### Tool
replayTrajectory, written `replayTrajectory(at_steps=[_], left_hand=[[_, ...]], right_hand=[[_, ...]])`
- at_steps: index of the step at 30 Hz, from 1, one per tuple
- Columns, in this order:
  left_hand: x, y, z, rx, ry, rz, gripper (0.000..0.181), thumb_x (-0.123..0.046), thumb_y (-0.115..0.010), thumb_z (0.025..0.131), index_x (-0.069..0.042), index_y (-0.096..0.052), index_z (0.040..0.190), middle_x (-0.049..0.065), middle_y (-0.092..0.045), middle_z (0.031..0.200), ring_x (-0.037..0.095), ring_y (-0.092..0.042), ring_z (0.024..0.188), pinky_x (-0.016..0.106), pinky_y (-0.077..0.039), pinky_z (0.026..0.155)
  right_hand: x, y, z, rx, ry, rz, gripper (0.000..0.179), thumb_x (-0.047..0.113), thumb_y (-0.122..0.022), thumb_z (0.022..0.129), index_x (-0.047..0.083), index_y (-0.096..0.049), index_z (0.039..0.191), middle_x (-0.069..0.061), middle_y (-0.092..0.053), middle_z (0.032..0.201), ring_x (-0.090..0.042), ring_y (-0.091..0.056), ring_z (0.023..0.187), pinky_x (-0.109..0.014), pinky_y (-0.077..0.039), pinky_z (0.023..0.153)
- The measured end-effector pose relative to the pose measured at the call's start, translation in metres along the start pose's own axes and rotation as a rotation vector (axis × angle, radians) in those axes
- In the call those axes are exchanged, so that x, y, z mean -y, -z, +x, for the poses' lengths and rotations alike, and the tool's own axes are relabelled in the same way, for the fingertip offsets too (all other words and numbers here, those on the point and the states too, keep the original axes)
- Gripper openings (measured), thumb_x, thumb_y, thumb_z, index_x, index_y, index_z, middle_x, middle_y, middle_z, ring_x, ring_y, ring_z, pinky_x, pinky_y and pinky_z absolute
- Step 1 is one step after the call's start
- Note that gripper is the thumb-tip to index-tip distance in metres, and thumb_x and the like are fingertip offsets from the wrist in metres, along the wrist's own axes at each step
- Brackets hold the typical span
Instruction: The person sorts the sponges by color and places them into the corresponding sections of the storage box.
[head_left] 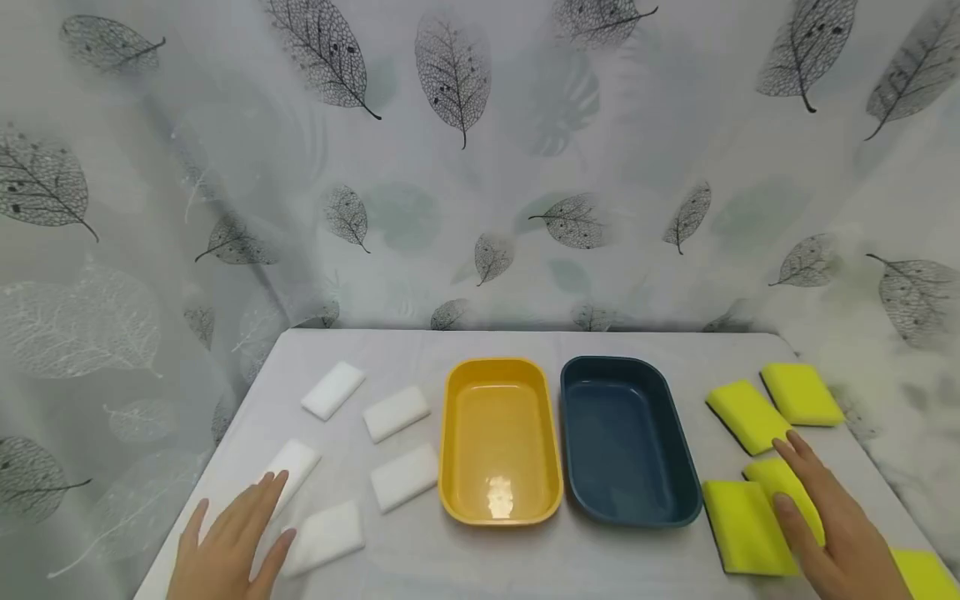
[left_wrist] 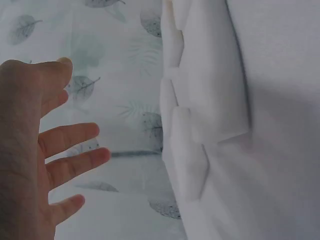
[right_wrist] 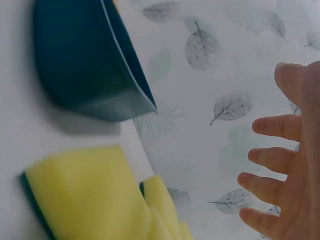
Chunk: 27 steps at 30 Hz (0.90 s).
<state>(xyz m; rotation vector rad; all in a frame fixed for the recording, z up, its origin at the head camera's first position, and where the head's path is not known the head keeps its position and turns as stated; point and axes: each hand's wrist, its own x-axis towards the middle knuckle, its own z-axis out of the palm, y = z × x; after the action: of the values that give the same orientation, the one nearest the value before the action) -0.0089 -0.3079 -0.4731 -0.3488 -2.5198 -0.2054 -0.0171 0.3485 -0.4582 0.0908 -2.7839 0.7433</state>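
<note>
My left hand (head_left: 231, 546), fingers spread, hovers over the left part of the table by several white sponge blocks (head_left: 326, 540). In the left wrist view the hand (left_wrist: 55, 145) holds nothing and is apart from the white blocks (left_wrist: 215, 75). On the other side, my right hand (head_left: 847, 529) hovers over several yellow sponges (head_left: 748, 529), partly covering some. Dark scouring layers show along their lower edges. The right wrist view has this hand (right_wrist: 285, 165) with fingers extended and nothing in them, away from the nearest yellow sponge (right_wrist: 90, 195).
A yellow tray (head_left: 501, 512) and a dark blue tray (head_left: 626, 515) stand side by side mid-table, between the white blocks and the yellow sponges. The table (head_left: 525, 575) has a white cover. Behind and beside it hangs a leaf-printed curtain (head_left: 480, 183).
</note>
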Motion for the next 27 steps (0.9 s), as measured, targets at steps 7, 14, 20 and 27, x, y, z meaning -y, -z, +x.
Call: replayTrajectory(at_steps=[7, 14, 20, 27], left_hand=[[0.005, -0.023, -0.015, -0.07, -0.11, -0.005, 0.071, -0.058, -0.03, 0.108, -0.004, -0.065, 0.138, 0.017, -0.075, 0.117, 0.034, -0.072, 0.09, 0.051, -0.057, 0.065], [0.0, -0.036, -0.03, 0.053, -0.02, -0.048, 0.065, -0.05, -0.071, 0.091, -0.009, -0.06, 0.141, 0.019, -0.07, 0.126, 0.043, -0.069, 0.095, 0.053, -0.057, 0.056], [-0.006, -0.038, -0.039, 0.194, 0.077, 0.007, 0.079, -0.043, -0.086, 0.077, -0.016, -0.053, 0.142, 0.017, -0.062, 0.133, 0.045, -0.065, 0.103, 0.054, -0.057, 0.059], [-0.013, -0.041, -0.049, 0.377, 0.227, -0.003, 0.08, -0.036, -0.088, 0.076, -0.016, -0.05, 0.143, 0.017, -0.054, 0.141, 0.048, -0.057, 0.118, 0.068, -0.056, 0.075]], right_hand=[[0.017, -0.017, 0.006, -0.073, -0.084, 0.131, 0.058, 0.022, -0.045, 0.113, 0.032, -0.025, 0.166, 0.005, -0.026, 0.173, 0.035, -0.014, 0.132, 0.006, -0.01, 0.111], [0.028, -0.036, 0.016, -0.036, -0.129, 0.311, 0.053, 0.024, -0.043, 0.114, 0.032, -0.03, 0.165, 0.043, -0.035, 0.148, 0.032, -0.033, 0.123, 0.01, -0.032, 0.089], [0.039, -0.054, 0.023, 0.017, -0.242, 0.464, 0.057, 0.031, -0.047, 0.112, 0.033, -0.026, 0.165, 0.016, -0.036, 0.166, 0.027, -0.035, 0.13, 0.007, -0.037, 0.091], [0.045, -0.071, 0.021, 0.052, -0.341, 0.714, 0.062, 0.029, -0.049, 0.112, 0.03, -0.021, 0.167, 0.003, -0.029, 0.172, 0.015, -0.037, 0.141, 0.004, -0.038, 0.099]])
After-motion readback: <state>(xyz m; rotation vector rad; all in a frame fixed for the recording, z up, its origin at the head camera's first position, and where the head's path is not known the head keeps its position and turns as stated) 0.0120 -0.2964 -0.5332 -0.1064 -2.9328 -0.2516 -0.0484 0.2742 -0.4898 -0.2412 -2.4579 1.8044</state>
